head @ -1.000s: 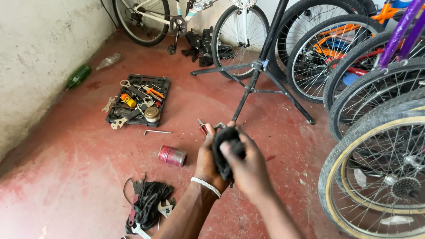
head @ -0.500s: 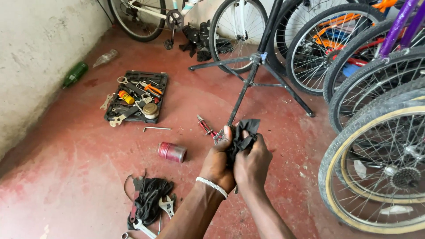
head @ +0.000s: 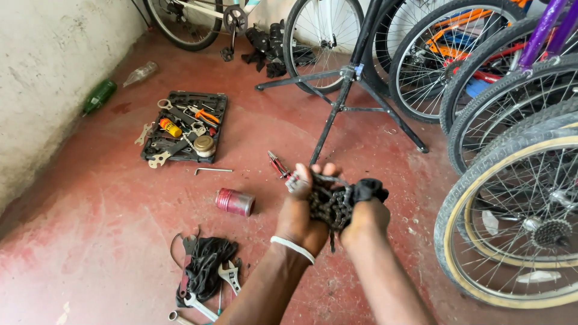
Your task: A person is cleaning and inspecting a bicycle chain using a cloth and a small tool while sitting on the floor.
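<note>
Gripping a bunched bicycle chain (head: 330, 204) — left hand (head: 299, 218), right hand (head: 365, 218).

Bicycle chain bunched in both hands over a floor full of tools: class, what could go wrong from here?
1. The bicycle chain is bunched between the left hand and right hand; its links could pinch skin, or a loop could slip free.
2. A dropped chain might land on the red can or pliers below.
3. The black rag sits close to the spoked wheel and could snag.
</note>
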